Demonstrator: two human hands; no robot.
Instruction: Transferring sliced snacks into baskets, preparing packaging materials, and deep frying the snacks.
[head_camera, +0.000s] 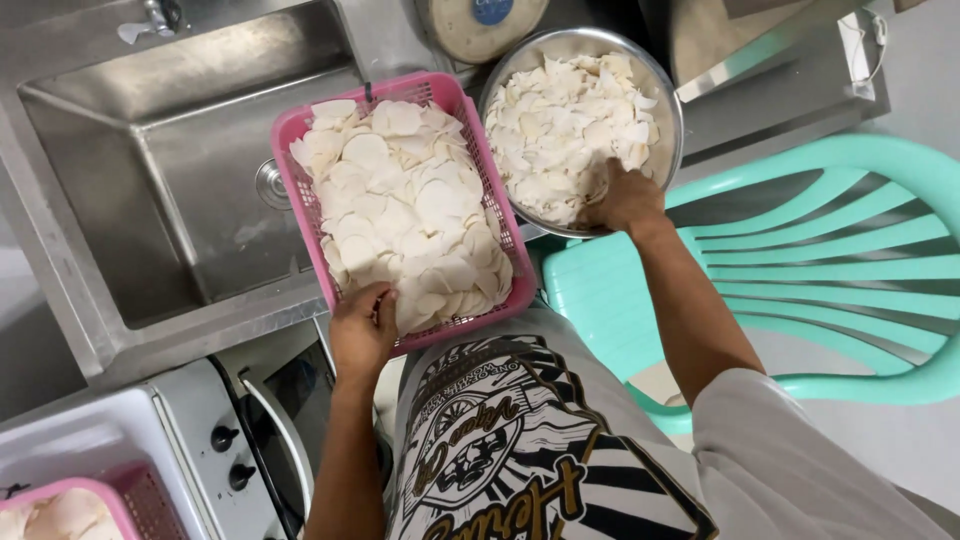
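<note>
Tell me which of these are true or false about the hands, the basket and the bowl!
1. The left hand grips the pink basket at its near rim. True.
2. The right hand rests on the chair. False: it reaches into the metal bowl.
3. The bowl holds white slices. True.
4. The basket is empty. False: it is heaped with white slices.
5. The basket sits partly over the sink. True.

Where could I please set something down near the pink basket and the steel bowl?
The sink basin left of the pink basket is bare, as is the green chair seat below the steel bowl. Basket and bowl are heaped with white slices, a hand at each.
</note>
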